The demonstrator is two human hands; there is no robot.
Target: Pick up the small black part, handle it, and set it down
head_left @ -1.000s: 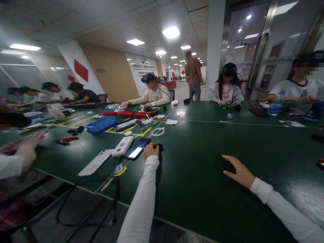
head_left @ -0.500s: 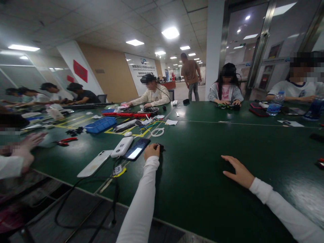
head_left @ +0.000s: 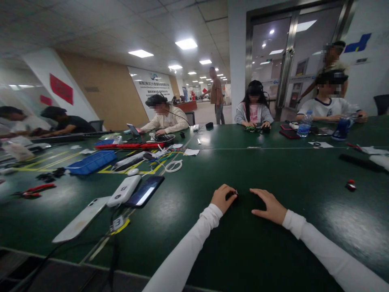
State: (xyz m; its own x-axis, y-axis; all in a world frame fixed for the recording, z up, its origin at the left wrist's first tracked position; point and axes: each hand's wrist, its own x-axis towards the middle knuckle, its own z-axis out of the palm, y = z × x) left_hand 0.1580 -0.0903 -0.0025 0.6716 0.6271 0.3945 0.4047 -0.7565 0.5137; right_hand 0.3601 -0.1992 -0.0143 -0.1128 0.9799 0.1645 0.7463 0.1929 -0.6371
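My left hand (head_left: 223,198) is over the middle of the green table (head_left: 291,170), thumb and fingers closed around a small dark object (head_left: 236,193) with a shiny spot. Most of that object is hidden by the fingers, so its kind cannot be made out. Just to the right, my right hand (head_left: 269,206) holds nothing. Its thumb and fingers are apart and curve toward the left hand, with a short gap between the two hands.
Left of my arms lie a dark phone (head_left: 146,191), a white power bank (head_left: 124,190), a white phone (head_left: 81,219), red-handled pliers (head_left: 38,190) and a blue tray (head_left: 91,162). A coiled white cable (head_left: 173,166) lies farther back. A small red-and-black item (head_left: 350,185) sits to the right. Several people sit around the table.
The view has turned to the right. My left hand has moved away from the phone with the small dark object, toward my right hand, which stays open.
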